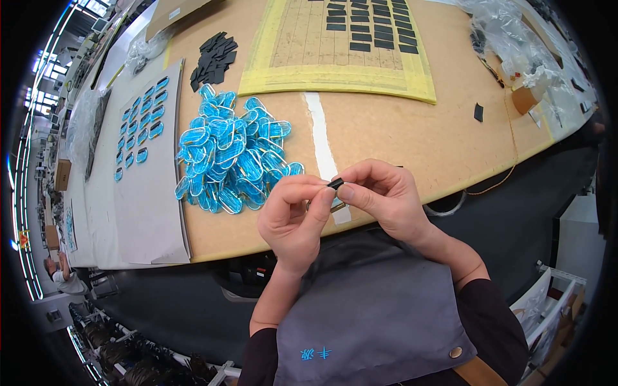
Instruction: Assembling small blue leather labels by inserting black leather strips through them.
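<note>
Near the table's front edge, my left hand (293, 212) and my right hand (383, 196) meet with thumbs and fingertips closed. Pinched between them is a small black strip (335, 183), which looks bent or folded. Just below it, partly hidden by my fingers, a bit of a blue oval piece with a pale rim (337, 203) shows; I cannot tell how the strip sits on it. To the left of my hands lies a heap of similar blue oval pieces (225, 145) with pale rims.
A grey board (151, 212) at left carries rows of blue ovals with black bands. Behind the heap is a pile of black strips (215, 58). A yellow-edged board (335, 89) bears black strips in rows. Clear plastic bags (508, 32) and a lone black strip (478, 112) lie right.
</note>
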Motion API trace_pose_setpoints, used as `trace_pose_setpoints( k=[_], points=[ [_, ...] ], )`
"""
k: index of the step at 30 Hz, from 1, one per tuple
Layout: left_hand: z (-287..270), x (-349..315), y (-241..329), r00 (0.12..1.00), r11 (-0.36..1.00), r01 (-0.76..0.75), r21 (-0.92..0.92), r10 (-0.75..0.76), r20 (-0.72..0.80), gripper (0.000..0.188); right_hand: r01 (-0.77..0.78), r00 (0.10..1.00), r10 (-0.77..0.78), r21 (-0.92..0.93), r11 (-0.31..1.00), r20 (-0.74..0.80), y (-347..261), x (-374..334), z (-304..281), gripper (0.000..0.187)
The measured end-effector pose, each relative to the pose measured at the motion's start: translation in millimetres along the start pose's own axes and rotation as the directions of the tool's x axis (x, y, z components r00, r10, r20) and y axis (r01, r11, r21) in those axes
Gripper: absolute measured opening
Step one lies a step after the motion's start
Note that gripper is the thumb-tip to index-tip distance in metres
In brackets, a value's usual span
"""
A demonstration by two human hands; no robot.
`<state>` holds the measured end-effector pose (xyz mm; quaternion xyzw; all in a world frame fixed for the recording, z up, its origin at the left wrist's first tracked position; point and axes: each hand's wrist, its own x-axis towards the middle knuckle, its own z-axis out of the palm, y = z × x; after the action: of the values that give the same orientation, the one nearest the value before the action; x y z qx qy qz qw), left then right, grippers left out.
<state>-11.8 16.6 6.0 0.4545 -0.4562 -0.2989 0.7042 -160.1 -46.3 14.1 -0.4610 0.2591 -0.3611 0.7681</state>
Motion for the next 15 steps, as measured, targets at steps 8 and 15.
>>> trace_pose_setpoints(
  k=[8,15],
  points=[
    [3.0,0.5,3.2,0.993,0.986,0.112,-0.121,-0.115,-0.018,0.009,0.043,0.999,-0.044,-0.012,0.999,-0.022,1.6,-0.3,1.0,0.016],
    [4.6,-0.9,2.1,0.995,0.989,0.096,-0.116,-0.098,-0.014,0.010,0.050,0.999,-0.049,0.009,0.999,-0.021,2.3,-1.0,1.9,0.015]
  ],
)
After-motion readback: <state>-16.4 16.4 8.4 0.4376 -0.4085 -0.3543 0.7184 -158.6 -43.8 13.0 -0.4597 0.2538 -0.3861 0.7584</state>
